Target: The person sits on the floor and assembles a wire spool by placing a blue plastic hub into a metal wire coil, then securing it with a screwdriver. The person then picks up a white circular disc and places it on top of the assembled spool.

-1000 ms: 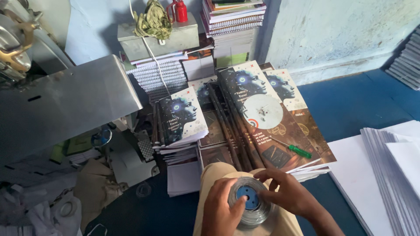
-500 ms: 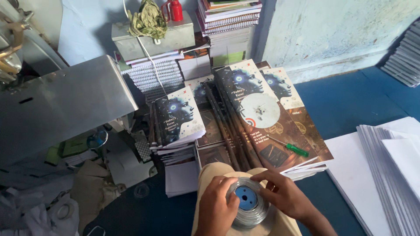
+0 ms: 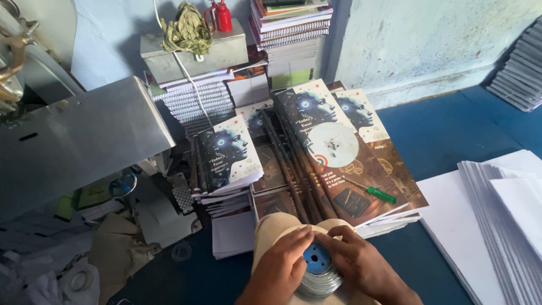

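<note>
My left hand (image 3: pixel 282 265) and my right hand (image 3: pixel 361 265) both grip a metal wire spool with a blue hub (image 3: pixel 318 270), held over my knee at the bottom of the view. Fingers of both hands curl around its rim from either side. Just beyond the spool lie overlapping stacks of notebooks with dark illustrated covers (image 3: pixel 316 152). A green-handled screwdriver (image 3: pixel 372 192) and a pale round disc (image 3: pixel 332 144) rest on the top cover.
A grey metal machine table (image 3: pixel 79 141) stands at left. A metal box (image 3: pixel 192 53) with a rag and a red oil can (image 3: pixel 223 17) sits at the back, beside spiral-bound stacks (image 3: pixel 291 28). White paper piles (image 3: pixel 497 209) lie right on the blue floor.
The view has shifted slightly; both hands stay on the spool, with the fingers turning a little around its rim.
</note>
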